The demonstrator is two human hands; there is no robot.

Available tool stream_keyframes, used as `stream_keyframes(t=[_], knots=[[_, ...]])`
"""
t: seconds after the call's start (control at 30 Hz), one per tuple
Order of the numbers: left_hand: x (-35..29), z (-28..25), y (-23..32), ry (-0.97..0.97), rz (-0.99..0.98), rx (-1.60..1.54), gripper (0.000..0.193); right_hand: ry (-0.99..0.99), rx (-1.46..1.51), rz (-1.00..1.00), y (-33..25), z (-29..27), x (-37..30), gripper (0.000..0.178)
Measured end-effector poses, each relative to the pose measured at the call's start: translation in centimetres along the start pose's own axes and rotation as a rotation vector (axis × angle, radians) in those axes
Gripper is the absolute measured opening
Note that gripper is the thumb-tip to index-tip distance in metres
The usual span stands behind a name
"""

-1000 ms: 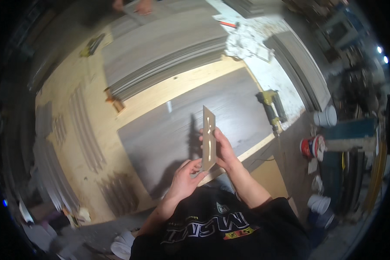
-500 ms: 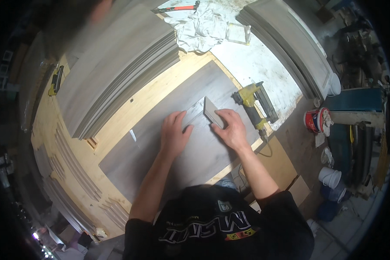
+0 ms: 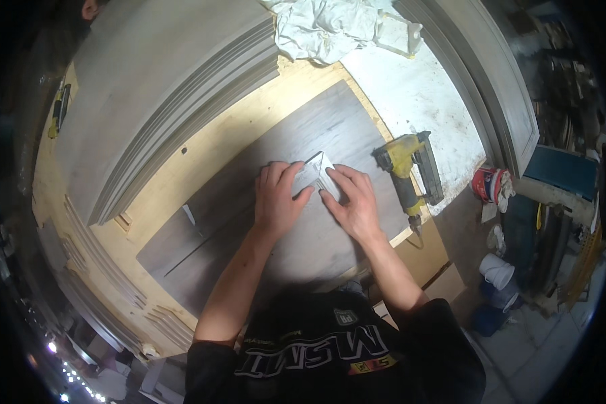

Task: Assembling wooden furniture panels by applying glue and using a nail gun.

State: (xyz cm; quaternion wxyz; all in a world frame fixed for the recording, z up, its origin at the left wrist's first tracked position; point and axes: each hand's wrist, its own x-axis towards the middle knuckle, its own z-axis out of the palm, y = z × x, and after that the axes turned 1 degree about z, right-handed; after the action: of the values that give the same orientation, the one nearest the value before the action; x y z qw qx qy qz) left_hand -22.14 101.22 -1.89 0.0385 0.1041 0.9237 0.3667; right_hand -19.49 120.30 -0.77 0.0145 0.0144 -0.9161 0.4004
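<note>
Closer together than half a second ago, the left hand (image 3: 276,198) and right hand (image 3: 355,202) flank two small, flat, pale grey strips (image 3: 308,176), their ends meeting in a point mid-frame. The right one pinches its strip between thumb and fingers; the left one curves around the other, whether gripping I can't tell. Beneath lies a broad grey-brown wood-grain panel (image 3: 316,236). Right of centre rests a yellow-and-black nail gun (image 3: 402,158); crumpled white cloth (image 3: 323,27) sits top centre, stacked grey boards (image 3: 161,74) upper left.
</note>
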Motion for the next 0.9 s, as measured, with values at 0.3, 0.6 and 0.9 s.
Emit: stream_keyframes(t=[0.3, 0.6, 0.9], knots=[[0.2, -0.5, -0.3, -0.095, -0.032, -0.012, 0.055, -0.007, -0.018, -0.008, 0.5, 0.8, 0.7, 0.049], [0.0, 0.1, -1.0, -0.143, -0.054, 0.025, 0.06, 0.011, -0.009, 0.016, 1.5, 1.5, 0.7, 0.048], [0.2, -0.2, 0.0, -0.132, 0.015, 0.104, 0.059, 0.052, -0.029, -0.024, 1.2, 0.9, 0.7, 0.045]])
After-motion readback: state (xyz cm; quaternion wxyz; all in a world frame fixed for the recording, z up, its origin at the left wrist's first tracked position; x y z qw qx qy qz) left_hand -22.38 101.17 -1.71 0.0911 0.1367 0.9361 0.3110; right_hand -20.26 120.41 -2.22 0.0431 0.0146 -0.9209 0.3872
